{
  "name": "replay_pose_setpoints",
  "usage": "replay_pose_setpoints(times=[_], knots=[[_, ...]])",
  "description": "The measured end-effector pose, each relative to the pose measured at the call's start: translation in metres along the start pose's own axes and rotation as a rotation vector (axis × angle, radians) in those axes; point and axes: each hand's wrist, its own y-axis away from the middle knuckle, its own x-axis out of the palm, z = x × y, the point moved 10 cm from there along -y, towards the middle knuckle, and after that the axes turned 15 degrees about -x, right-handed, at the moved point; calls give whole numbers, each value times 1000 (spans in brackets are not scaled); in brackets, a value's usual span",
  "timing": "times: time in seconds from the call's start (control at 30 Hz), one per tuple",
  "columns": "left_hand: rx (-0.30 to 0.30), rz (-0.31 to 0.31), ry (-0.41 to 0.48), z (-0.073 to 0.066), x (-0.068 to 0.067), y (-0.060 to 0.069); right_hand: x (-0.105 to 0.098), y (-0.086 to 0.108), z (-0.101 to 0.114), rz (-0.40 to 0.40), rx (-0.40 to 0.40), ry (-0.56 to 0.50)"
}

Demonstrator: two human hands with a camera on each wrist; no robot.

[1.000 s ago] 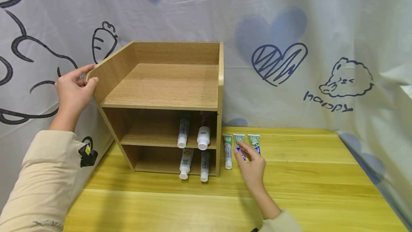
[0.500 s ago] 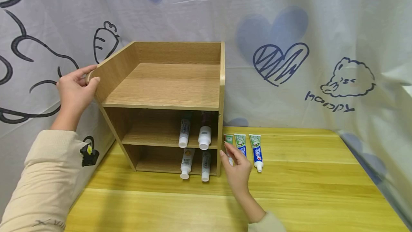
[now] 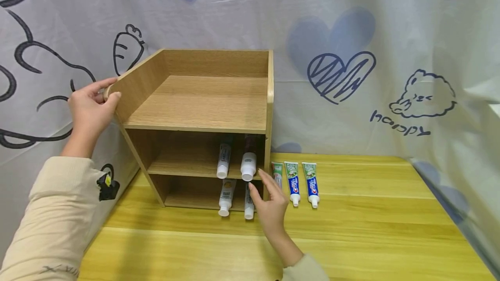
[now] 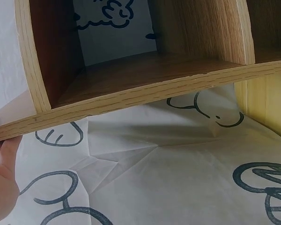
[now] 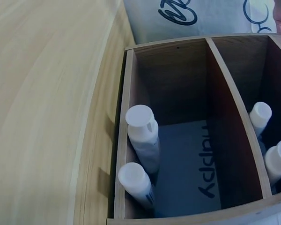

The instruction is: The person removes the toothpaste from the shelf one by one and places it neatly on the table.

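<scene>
My left hand [image 3: 91,107] grips the upper front corner of the left side panel of a wooden shelf unit [image 3: 211,99], thumb inside the panel. My right hand [image 3: 271,205] is at the front right edge of the unit, thumb and fingers apart, holding nothing. Close to its fingertips is a white-capped toothpaste tube [image 3: 248,165] on the middle level, with another tube [image 3: 223,159] to its left. On the bottom level lie a white toothpaste tube [image 3: 226,197] and a second one [image 3: 248,205], partly behind my right thumb. All their caps face forward.
Right of the unit, two blue-and-green toothpaste tubes [image 3: 293,183] lie on the yellow wooden table [image 3: 371,211]. Beside them, a green-ended tube [image 3: 277,171] is partly covered by my right hand. A printed curtain [image 3: 336,34] hangs behind and at the sides.
My right hand has moved left, from over the tubes on the table to the front right edge of the shelf unit. My left hand keeps its grip on the panel.
</scene>
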Motion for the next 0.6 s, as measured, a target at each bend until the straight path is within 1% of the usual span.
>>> replay_pose_setpoints(times=[0.13, 0.33, 0.43, 0.6], knots=[[-10, 5, -1, 1, 0, 0, 8, 0, 5, -7, -66, 19], [7, -16, -15, 0, -2, 0, 17, 0, 7, -17, -153, 43], [13, -22, -21, -1, -2, 0, 24, 0, 7, 13, -190, 68], [12, -21, -18, 0, -1, 0, 33, 0, 5, 86, -216, 145]])
